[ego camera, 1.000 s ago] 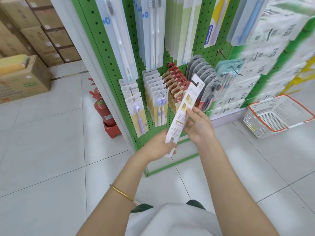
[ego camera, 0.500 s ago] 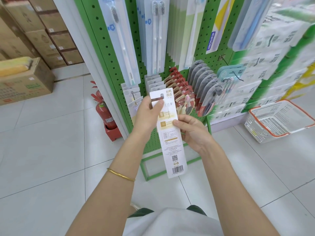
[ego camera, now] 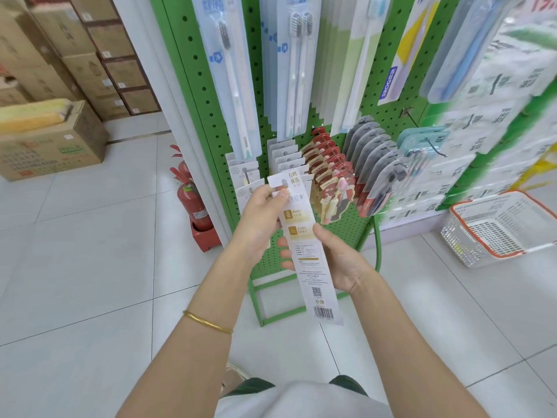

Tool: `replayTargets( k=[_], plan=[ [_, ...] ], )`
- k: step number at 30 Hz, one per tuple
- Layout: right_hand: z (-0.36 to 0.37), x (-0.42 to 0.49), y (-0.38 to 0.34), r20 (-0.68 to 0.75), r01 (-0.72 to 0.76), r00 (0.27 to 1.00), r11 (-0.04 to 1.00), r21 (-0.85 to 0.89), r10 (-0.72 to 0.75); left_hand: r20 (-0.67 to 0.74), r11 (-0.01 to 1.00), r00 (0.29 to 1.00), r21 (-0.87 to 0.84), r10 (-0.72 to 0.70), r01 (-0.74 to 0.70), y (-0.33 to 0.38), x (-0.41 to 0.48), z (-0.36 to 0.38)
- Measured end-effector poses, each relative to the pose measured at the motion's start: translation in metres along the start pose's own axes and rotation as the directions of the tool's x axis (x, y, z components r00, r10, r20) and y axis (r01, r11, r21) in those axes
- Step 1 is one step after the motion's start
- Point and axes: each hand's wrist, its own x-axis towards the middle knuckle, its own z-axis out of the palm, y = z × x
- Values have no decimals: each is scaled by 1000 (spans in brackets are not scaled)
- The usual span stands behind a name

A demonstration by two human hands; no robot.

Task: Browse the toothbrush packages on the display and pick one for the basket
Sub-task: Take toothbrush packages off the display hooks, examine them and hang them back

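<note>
White card toothbrush package (ego camera: 304, 251), one: long axis near upright, top pinched by left hand (ego camera: 262, 218), middle gripped by right hand (ego camera: 340, 260). Basket (ego camera: 461, 245) on floor, well apart rightward, nearer right hand.

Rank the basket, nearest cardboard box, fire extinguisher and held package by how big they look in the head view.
1. Basket and cardboard box: about alike, both cut by the frame edge, so no ranking between them.
2. Package: long but narrow, and nearest the camera.
3. Fire extinguisher: smallest, though close to the package.
</note>
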Motion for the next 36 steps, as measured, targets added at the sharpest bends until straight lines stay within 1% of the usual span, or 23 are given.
replayTargets(
  k=[1,3,4,5,6,7,9,11,14,16,19,22,29,36],
  plan=[
    [0,2,0,-27,18,999,1000,-9,-18,-23,999,1000,37,16,-15,1,0,-2],
    [1,9,-1,-111,44,993,998,-46,-49,-118,991,992,126,52,-37,0,0,-8],
    [2,12,0,-170,44,984,995,-92,-59,-180,988,981,151,69,-42,-1,1,-13],
    [4,16,0,-231,28,970,983,-182,-70,-237,986,968,160,83,-45,-3,1,-18],
    [9,20,0,-291,-11,953,950,-311,-84,-281,987,956,155,89,-46,-4,1,-24],
    [13,25,1,-349,-60,931,894,-443,-110,-315,988,945,148,89,-43,-5,0,-30],
    [26,36,6,-430,-119,879,782,-612,-204,-363,988,928,150,84,-31,-8,-1,-39],
    [34,49,15,-461,-133,833,697,-705,-308,-389,989,918,145,80,-25,-10,0,-48],
    [37,66,34,-466,-164,783,586,-793,-412,-396,990,916,140,60,-5,-14,2,-58],
    [37,74,44,-476,-187,750,543,-819,-459,-395,989,917,145,48,10,-16,3,-64],
    [39,80,51,-502,-219,697,514,-829,-512,-384,989,923,149,38,22,-18,5,-68],
    [38,86,54,-515,-254,663,484,-837,-543,-359,987,933,158,34,25,-19,8,-69],
    [37,104,54,-517,-289,650,448,-846,-557,-335,986,942,162,26,30,-19,16,-70],
    [40,125,54,-537,-276,641,487,-828,-548,-350,988,936,153,24,32,-19,23,-77]
  ],
)
